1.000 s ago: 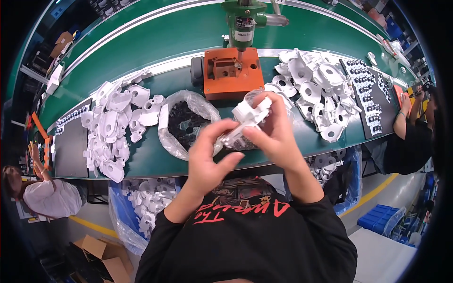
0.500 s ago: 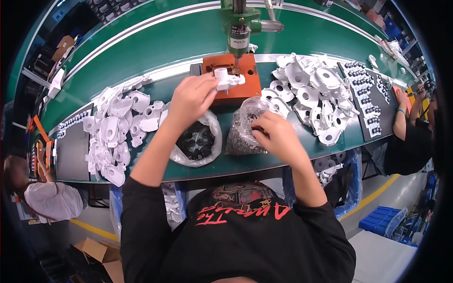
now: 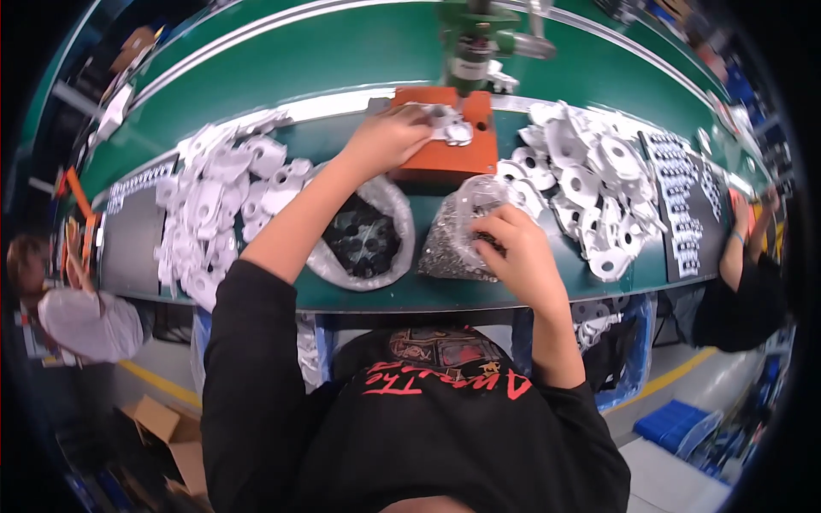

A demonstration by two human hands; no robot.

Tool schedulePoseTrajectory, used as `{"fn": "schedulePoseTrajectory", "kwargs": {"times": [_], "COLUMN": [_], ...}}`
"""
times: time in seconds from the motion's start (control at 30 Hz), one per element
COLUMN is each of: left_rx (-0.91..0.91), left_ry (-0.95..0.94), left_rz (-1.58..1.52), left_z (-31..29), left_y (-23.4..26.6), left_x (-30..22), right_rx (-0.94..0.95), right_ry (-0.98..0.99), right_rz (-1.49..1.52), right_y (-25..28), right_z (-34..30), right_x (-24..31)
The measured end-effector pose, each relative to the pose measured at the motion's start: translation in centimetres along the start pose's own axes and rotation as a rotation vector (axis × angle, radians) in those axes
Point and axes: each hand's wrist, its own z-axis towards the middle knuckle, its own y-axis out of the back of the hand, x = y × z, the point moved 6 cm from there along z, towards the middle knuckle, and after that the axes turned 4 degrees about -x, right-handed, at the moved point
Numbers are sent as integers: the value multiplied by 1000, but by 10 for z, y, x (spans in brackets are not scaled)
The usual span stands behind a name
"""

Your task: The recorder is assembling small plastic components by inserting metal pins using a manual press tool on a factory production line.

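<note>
My left hand (image 3: 389,138) is closed on a white plastic part (image 3: 456,132) and has it at the top of the orange fixture block (image 3: 445,162). Above the block stands the head of a green press-like machine (image 3: 469,64); its lower tip is blurred. My right hand (image 3: 517,252) has its fingers pinched together at the mouth of a clear plastic bag (image 3: 445,244) full of small metallic pieces, too small to name. What those fingers hold cannot be made out. Between my arms lies an open white bag (image 3: 402,209) with round black parts (image 3: 363,244) inside.
White plastic parts lie heaped at left (image 3: 205,192) and right (image 3: 590,179). A dark tray (image 3: 684,209) with rows of small black-and-white parts is at the right. Co-workers sit at the far left (image 3: 90,325) and far right (image 3: 740,299). Blue-lined bins (image 3: 637,350) stand below the table edge.
My left hand has lowered the white part from in front of the machine onto or close over the orange block. My right hand stays at the metal pieces' bag. The whole view has shifted slightly.
</note>
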Motion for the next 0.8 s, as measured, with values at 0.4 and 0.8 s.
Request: {"fn": "schedulePoseTrajectory", "kwargs": {"times": [0.4,0.8], "left_rx": [-51,648], "left_ry": [88,563], "left_rz": [-356,-170], "left_z": [-23,-145], "left_y": [45,47], "left_x": [-37,-47], "right_rx": [-35,-70], "right_ry": [-84,-97], "right_rz": [-6,-67], "right_y": [-5,-6], "right_z": [1,3], "right_x": [-5,-6]}}
